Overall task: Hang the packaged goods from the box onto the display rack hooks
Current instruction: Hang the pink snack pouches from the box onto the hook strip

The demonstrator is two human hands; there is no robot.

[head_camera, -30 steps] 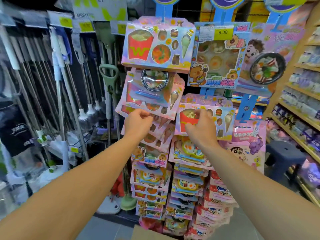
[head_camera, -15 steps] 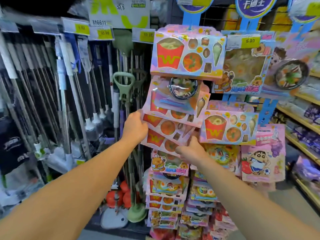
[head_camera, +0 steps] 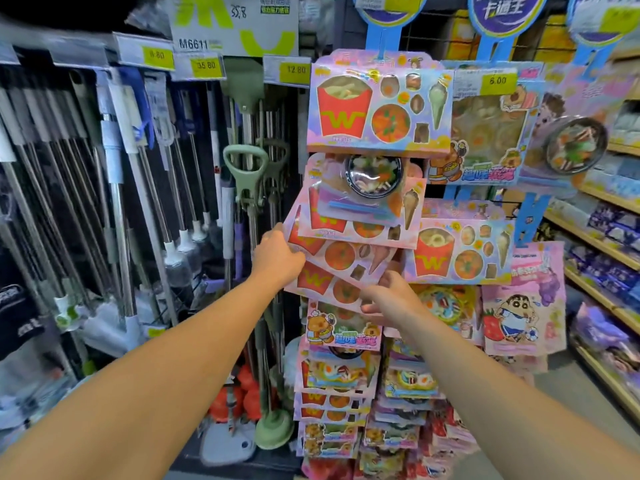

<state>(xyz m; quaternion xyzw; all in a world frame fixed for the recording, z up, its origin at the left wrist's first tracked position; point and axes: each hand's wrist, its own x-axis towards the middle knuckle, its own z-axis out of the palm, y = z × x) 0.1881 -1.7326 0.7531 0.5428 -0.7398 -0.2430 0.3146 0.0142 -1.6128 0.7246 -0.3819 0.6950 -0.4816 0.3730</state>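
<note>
Pink card packs printed with a red fries carton fan out in a tilted stack [head_camera: 332,268] in the left column of the display rack [head_camera: 530,216], and both hands are on them. The left hand [head_camera: 277,259] holds the stack's left edge, fingers curled round the card, which looks meant to keep the packs from swinging. The right hand [head_camera: 391,296] comes in from below at the lower right corner, fingers bent against the lowest pack; its grip is narrow, though whether it pinches the card or only props it I cannot tell. The packs slant down to the left, so their hang holes are probably being lined up on a hook hidden behind the bowl pack [head_camera: 374,181] that overlaps them from above. A level fries pack [head_camera: 379,105] hangs at the top of the column, and another fries pack [head_camera: 457,251] hangs straight in the next column, showing how a seated one sits. The box named in the task is out of view. Mop handles [head_camera: 114,188] stand well apart on the left, under yellow price tags [head_camera: 206,65]. My judgement: these packs are being settled on the hook, not yet released
</note>
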